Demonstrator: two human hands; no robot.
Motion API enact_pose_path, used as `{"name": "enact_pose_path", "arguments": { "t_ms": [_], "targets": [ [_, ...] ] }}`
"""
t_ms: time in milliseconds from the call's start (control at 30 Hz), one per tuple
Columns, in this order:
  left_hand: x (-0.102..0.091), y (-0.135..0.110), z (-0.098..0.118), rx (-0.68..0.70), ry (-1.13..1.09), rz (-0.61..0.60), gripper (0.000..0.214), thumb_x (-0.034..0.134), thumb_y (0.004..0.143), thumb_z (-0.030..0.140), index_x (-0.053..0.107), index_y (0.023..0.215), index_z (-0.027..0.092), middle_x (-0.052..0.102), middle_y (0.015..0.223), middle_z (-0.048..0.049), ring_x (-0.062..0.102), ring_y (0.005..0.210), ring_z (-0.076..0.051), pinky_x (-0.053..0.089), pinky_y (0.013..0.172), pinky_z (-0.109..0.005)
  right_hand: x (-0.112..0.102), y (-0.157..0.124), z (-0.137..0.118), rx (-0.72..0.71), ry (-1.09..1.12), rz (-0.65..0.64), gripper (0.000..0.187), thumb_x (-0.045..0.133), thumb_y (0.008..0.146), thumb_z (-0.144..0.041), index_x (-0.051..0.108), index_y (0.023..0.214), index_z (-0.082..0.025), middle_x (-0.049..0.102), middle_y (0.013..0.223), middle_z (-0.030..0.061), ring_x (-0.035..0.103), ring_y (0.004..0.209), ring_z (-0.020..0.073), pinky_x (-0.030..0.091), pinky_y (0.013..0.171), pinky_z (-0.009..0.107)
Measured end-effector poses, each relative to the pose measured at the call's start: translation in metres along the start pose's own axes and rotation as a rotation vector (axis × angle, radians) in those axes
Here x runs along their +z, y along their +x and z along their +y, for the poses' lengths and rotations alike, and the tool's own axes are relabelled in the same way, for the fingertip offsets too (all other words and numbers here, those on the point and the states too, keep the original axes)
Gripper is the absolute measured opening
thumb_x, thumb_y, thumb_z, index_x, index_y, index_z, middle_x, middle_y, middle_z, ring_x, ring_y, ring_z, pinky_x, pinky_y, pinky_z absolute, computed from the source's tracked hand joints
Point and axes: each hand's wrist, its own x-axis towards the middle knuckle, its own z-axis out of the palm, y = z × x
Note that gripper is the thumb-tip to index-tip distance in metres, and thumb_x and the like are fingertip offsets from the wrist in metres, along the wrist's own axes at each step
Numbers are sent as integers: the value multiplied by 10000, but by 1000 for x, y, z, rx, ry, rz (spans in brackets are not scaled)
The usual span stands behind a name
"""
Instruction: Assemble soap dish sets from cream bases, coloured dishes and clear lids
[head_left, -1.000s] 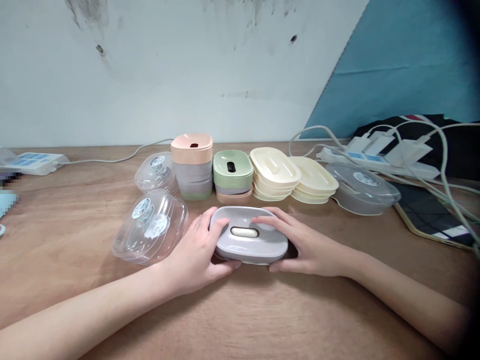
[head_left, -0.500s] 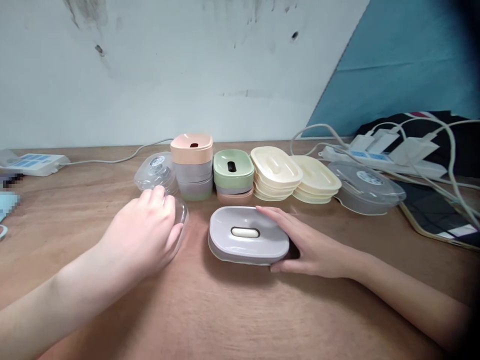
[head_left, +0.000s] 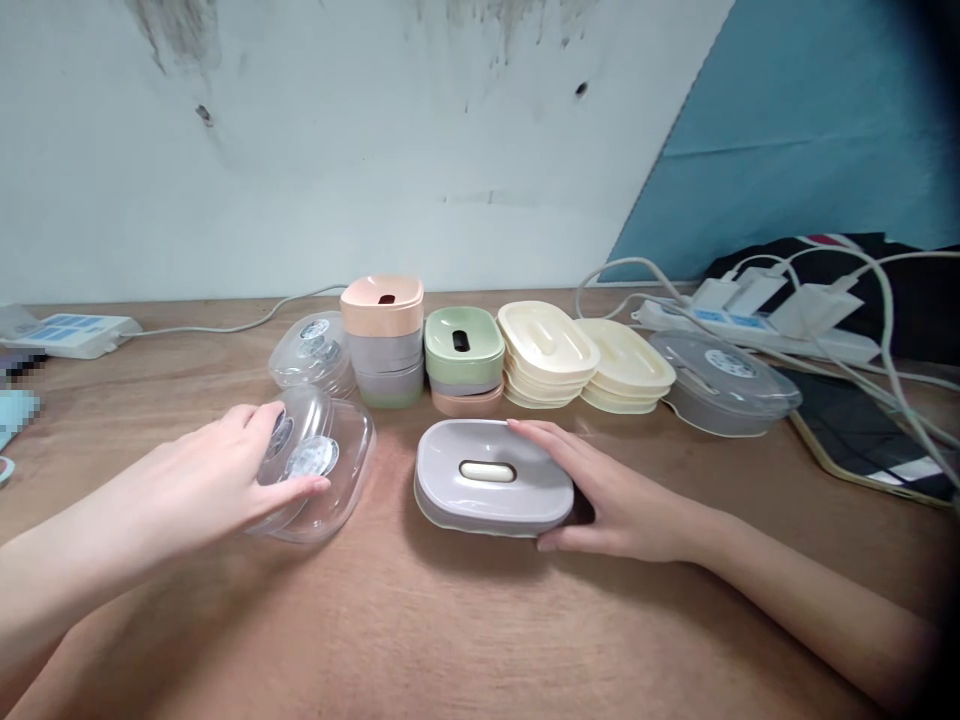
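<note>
My left hand (head_left: 247, 460) grips a clear plastic lid (head_left: 306, 405), raised and tilted, with the thumb on the near side and the fingers partly hidden. Beneath it, a second clear lid (head_left: 352, 490) with a round label lies on the wooden table (head_left: 480, 640). My right hand (head_left: 592, 480) is wrapped around the right end of a lilac-grey oval box (head_left: 442, 480), fingers along the far edge and thumb at the near edge. Set in that box's top is a slot showing a cream piece (head_left: 487, 471).
Behind stand more clear lids (head_left: 311, 350), peach-and-grey pieces (head_left: 382, 320), green-topped pieces (head_left: 465, 345), cream stacks (head_left: 547, 345) (head_left: 626, 360) and a lidded grey box (head_left: 727, 385). Right are a phone (head_left: 885, 430), cables and a power strip (head_left: 757, 320); left, another strip (head_left: 82, 335).
My left hand has moved left and lifted a clear lid into a tilt, uncovering the lid below. My right hand stays on the lilac-grey box. The view has shifted slightly.
</note>
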Motion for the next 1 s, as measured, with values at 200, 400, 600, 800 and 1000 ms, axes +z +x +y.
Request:
{"name": "enact_pose_path", "arguments": {
  "t_ms": [200,400,600,800,1000],
  "targets": [
    [28,-1,2,-104,-150,229,820,357,810,712,273,1402,151,417,1348,-213,577,1024,-403,412,875,-543,0,-1,1,9,12,-1,911,624,754,-496,100,1458,-253,292,1467,149,367,1298,346,383,1013,504],
    [22,-3,2,-123,-181,259,796,350,794,713,324,1367,160,371,1356,-199,588,1009,-413,457,836,-554,0,-2,-3,11,1,-16,876,615,773,-471,89,1442,-264,269,1472,143,366,1303,325,380,1025,488],
    [4,-18,14,186,-284,484,682,513,778,596,319,1341,264,405,1328,-94,509,1129,-374,412,958,-544,2,-4,-5,39,26,67,901,638,755,-405,73,1444,-272,292,1448,145,414,1275,321,424,998,460],
    [30,-6,78,675,-706,531,721,663,764,386,261,1346,245,194,1483,-114,177,1387,-323,296,1089,-499,0,-6,0,41,58,65,949,648,746,-430,51,1457,-237,263,1483,162,330,1333,337,367,1042,488],
    [71,12,101,754,-872,463,720,685,750,326,262,1323,231,229,1454,-160,154,1394,-324,241,1091,-563,-3,-8,1,55,117,44,946,646,747,-408,57,1462,-219,247,1500,157,300,1354,315,336,1068,468]
  ]
}}
